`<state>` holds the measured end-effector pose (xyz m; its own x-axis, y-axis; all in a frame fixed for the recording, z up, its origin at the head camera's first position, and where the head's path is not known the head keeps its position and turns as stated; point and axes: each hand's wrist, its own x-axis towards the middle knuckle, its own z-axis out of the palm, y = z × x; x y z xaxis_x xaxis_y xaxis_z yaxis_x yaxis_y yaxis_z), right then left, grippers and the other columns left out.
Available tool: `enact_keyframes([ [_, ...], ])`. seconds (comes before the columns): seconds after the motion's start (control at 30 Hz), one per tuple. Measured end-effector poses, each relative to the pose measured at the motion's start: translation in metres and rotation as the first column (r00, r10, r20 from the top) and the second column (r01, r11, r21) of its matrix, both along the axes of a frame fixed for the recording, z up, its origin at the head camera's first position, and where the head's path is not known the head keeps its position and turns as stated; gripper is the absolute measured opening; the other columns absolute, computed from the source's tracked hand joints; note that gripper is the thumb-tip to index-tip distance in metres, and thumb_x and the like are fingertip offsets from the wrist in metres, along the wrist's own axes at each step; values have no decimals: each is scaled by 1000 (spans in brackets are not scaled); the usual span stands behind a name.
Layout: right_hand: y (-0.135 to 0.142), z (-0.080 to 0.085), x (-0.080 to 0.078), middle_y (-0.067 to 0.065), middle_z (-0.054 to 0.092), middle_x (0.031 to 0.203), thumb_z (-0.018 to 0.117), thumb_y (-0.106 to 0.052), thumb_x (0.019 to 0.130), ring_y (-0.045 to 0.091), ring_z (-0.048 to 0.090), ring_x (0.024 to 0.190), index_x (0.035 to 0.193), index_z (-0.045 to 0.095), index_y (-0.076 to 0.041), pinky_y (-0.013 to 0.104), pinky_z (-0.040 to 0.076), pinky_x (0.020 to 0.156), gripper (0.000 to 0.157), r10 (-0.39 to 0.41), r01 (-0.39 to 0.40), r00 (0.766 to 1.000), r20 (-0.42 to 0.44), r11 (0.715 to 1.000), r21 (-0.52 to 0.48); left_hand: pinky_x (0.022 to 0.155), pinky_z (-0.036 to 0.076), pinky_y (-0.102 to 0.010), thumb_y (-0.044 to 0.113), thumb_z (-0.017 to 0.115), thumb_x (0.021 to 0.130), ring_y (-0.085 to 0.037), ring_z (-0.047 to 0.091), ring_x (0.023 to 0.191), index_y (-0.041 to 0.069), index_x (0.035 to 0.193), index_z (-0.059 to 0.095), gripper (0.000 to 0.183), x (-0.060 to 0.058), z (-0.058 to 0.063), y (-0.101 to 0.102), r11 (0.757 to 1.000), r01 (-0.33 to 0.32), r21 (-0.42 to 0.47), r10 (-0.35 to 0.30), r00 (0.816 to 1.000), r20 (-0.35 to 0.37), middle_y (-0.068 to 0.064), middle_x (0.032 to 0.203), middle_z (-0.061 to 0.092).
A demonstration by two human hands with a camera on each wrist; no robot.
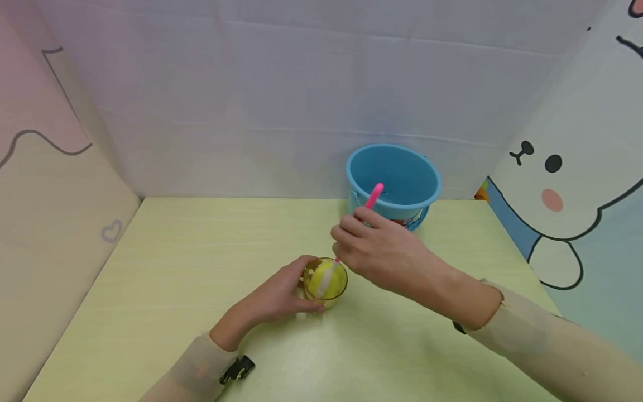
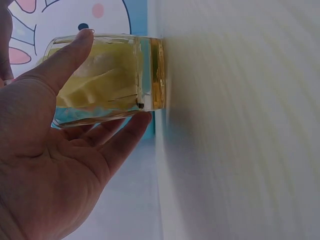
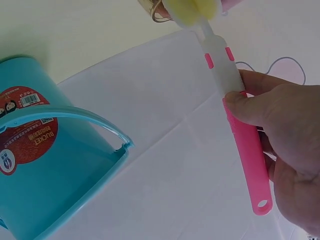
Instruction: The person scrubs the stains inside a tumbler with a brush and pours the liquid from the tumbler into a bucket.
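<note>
My left hand holds a clear amber-tinted glass, with the thumb on one side and fingers on the other. The glass stands upright, its base right at the tabletop. In my right hand is a sponge cup brush with a pink and white handle, gripped between thumb and fingers. The brush slants down to the left, and its yellow and white sponge head sits inside the glass. In the left wrist view the sponge shows through the glass wall, filling much of the inside.
A blue bucket with a red label and a handle stands at the back of the table, just beyond my right hand. The pale yellow table is bordered by a white cloth behind and printed cartoon panels at both sides.
</note>
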<state>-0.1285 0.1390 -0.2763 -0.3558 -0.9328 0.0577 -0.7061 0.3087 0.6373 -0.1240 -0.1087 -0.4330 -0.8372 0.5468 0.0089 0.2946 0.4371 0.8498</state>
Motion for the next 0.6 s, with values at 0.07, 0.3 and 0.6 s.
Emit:
enact_keyframes([
  [0.07,0,-1,0,10,63,108,95,-26,80,28,53,106,115,75,-8,42,44,103,44,3,-3,1000,-8,1000,-6,99,54,-41,26,96,81,-16,62,114,10,151,46,87,0,0,0,1000,2,8,-2,1000,4,0,130,62],
  [0.3,-2,-3,-2,9,62,105,94,-25,82,28,53,102,116,76,-8,39,46,97,42,2,-2,999,-36,1000,-9,97,54,-40,25,97,81,-14,63,110,10,150,46,87,0,1,0,1000,3,9,-3,1000,12,3,124,62],
  [0.6,1,2,-3,10,63,104,96,-26,80,28,51,99,116,77,-8,40,45,93,45,-37,37,999,-40,999,-1,98,54,-40,28,96,81,-15,63,113,8,152,45,89,0,0,0,1000,0,-21,0,1000,-2,2,129,62],
])
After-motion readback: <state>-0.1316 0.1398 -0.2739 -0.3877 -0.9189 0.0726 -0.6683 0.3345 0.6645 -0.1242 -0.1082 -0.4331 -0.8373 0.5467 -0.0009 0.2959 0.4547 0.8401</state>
